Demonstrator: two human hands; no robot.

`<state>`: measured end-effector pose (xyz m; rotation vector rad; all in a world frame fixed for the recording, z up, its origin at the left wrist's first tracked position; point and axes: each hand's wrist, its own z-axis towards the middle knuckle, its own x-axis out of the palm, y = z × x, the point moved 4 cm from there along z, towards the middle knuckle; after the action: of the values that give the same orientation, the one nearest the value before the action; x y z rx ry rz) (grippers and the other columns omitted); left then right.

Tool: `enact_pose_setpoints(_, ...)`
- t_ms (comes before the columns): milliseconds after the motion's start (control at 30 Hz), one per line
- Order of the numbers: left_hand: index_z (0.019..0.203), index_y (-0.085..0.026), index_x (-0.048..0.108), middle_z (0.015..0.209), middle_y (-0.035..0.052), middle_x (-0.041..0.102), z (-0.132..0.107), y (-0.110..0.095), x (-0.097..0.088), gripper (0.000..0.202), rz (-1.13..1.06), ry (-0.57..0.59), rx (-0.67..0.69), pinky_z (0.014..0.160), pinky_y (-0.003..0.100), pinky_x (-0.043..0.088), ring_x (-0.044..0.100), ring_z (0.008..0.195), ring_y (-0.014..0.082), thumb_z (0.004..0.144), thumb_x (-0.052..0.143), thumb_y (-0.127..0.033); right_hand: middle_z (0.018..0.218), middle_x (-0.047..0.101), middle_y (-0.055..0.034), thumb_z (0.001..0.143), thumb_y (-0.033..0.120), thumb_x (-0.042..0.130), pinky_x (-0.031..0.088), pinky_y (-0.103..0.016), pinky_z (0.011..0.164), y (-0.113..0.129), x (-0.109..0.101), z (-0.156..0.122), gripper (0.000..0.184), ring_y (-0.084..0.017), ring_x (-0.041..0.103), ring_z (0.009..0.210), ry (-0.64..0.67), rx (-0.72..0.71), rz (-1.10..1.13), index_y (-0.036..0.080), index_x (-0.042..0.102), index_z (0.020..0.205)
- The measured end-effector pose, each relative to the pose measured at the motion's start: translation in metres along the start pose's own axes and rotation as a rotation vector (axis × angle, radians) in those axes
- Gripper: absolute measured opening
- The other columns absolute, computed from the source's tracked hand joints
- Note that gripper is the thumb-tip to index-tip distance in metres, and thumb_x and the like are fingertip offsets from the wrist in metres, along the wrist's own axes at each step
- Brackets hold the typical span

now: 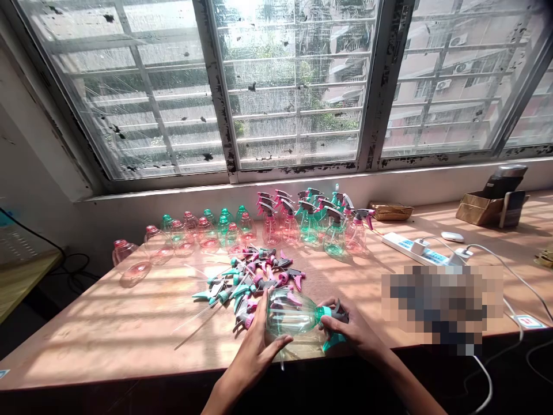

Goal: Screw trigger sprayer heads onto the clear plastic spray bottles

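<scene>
A clear green spray bottle [290, 312] lies on its side in the air above the table's front edge, its neck pointing right. My left hand [260, 337] is wrapped round the bottle's base end, thumb along the lower side. My right hand [341, 325] grips the teal and grey spray head [330, 316] at the neck, fingers closed about its collar. The teal trigger [333, 342] hangs below the right fingers. Just beyond the bottle lies a heap of loose spray heads [259, 276] in teal, pink and grey, some with thin clear tubes.
Several headless pink and green bottles [207, 233] stand at the back left. Several bottles with spray heads [309, 227] stand at the back middle. On the right are a white power strip [415, 248] with cables, a cardboard box [479, 208] and a blurred-out patch [444, 302].
</scene>
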<state>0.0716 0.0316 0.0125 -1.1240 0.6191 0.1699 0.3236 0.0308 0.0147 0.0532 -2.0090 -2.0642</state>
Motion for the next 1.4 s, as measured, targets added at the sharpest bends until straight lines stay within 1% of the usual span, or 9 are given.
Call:
enact_pose_setpoints(167, 0.164, -0.038, -0.008, 0.175, 0.0021, -0.002, 0.001, -0.003, 0.0, 0.095, 0.024, 0.024, 0.089, 0.129, 0.054, 0.01, 0.001, 0.159, 0.0329, 0.1, 0.062, -0.041, 0.068, 0.073, -0.0004, 0.074, 0.055, 0.087, 0.054, -0.03, 0.063, 0.0, 0.0, 0.001, 0.05, -0.016, 0.066, 0.06, 0.009, -0.01, 0.05, 0.017, 0.064, 0.099)
enact_pose_setpoints(300, 0.163, -0.039, -0.01, 0.175, -0.0003, -0.001, 0.0, -0.008, -0.001, 0.086, 0.013, 0.019, 0.098, 0.129, 0.052, 0.011, 0.0, 0.159, 0.0307, 0.104, 0.054, -0.037, 0.067, 0.072, 0.0001, 0.075, 0.055, 0.086, 0.055, -0.03, 0.063, -0.001, -0.001, 0.001, 0.05, -0.017, 0.066, 0.06, 0.006, -0.012, 0.041, 0.018, 0.064, 0.099)
enact_pose_setpoints(500, 0.163, -0.037, -0.011, 0.175, 0.0058, 0.005, -0.001, -0.003, -0.001, 0.108, -0.021, 0.001, 0.029, 0.128, 0.054, 0.012, 0.005, 0.159, 0.0339, 0.093, 0.071, -0.046, 0.067, 0.071, 0.0004, 0.075, 0.055, 0.086, 0.053, -0.03, 0.064, -0.001, 0.0, 0.0, 0.048, -0.017, 0.066, 0.062, 0.013, -0.016, -0.019, 0.018, 0.066, 0.098)
enact_pose_setpoints(733, 0.165, -0.037, -0.002, 0.175, 0.0043, -0.003, 0.002, -0.01, -0.001, 0.097, 0.024, 0.008, 0.099, 0.128, 0.057, 0.008, -0.002, 0.159, 0.0344, 0.097, 0.067, -0.043, 0.066, 0.072, -0.0002, 0.074, 0.056, 0.085, 0.055, -0.033, 0.064, -0.002, 0.0, 0.0, 0.05, -0.019, 0.067, 0.06, -0.005, -0.011, 0.015, 0.018, 0.065, 0.099)
enact_pose_setpoints(833, 0.164, -0.038, -0.007, 0.175, 0.004, -0.001, 0.001, -0.013, -0.001, 0.094, 0.024, 0.007, 0.095, 0.127, 0.058, 0.009, 0.0, 0.159, 0.0334, 0.1, 0.062, -0.039, 0.067, 0.072, -0.0006, 0.074, 0.056, 0.086, 0.055, -0.032, 0.063, -0.002, 0.0, 0.001, 0.048, -0.019, 0.067, 0.061, -0.004, -0.019, 0.035, 0.019, 0.065, 0.098)
enact_pose_setpoints(1000, 0.163, -0.038, -0.011, 0.175, 0.007, 0.005, 0.0, -0.011, -0.002, 0.109, -0.022, 0.016, 0.07, 0.127, 0.058, 0.011, 0.004, 0.159, 0.0353, 0.093, 0.073, -0.045, 0.068, 0.073, -0.001, 0.074, 0.056, 0.087, 0.053, -0.031, 0.064, 0.001, 0.0, 0.0, 0.049, -0.019, 0.067, 0.063, 0.001, -0.007, 0.007, 0.018, 0.066, 0.097)
enact_pose_setpoints(1200, 0.164, -0.036, -0.006, 0.175, 0.006, 0.002, 0.001, -0.014, -0.003, 0.104, -0.006, 0.023, 0.085, 0.128, 0.057, 0.01, 0.001, 0.159, 0.035, 0.095, 0.07, -0.045, 0.071, 0.075, -0.0016, 0.075, 0.055, 0.086, 0.054, -0.031, 0.065, -0.005, -0.002, 0.0, 0.048, -0.019, 0.068, 0.063, 0.006, -0.002, 0.021, 0.018, 0.066, 0.099)
enact_pose_setpoints(1333, 0.164, -0.036, -0.005, 0.175, 0.0071, 0.005, 0.0, -0.017, -0.002, 0.09, 0.022, -0.001, 0.108, 0.128, 0.057, 0.011, 0.005, 0.16, 0.033, 0.102, 0.059, -0.04, 0.069, 0.074, -0.0008, 0.074, 0.055, 0.087, 0.054, -0.032, 0.065, -0.006, -0.002, 0.0, 0.049, -0.02, 0.068, 0.063, 0.0, 0.002, 0.014, 0.019, 0.065, 0.098)
enact_pose_setpoints(1400, 0.164, -0.035, -0.009, 0.175, 0.0083, 0.005, -0.001, -0.014, -0.001, 0.096, 0.023, -0.004, 0.087, 0.127, 0.057, 0.012, 0.006, 0.16, 0.0332, 0.1, 0.062, -0.042, 0.069, 0.073, -0.0011, 0.073, 0.057, 0.086, 0.053, -0.033, 0.065, -0.002, -0.001, 0.0, 0.05, -0.02, 0.068, 0.063, -0.005, 0.003, -0.02, 0.019, 0.065, 0.097)
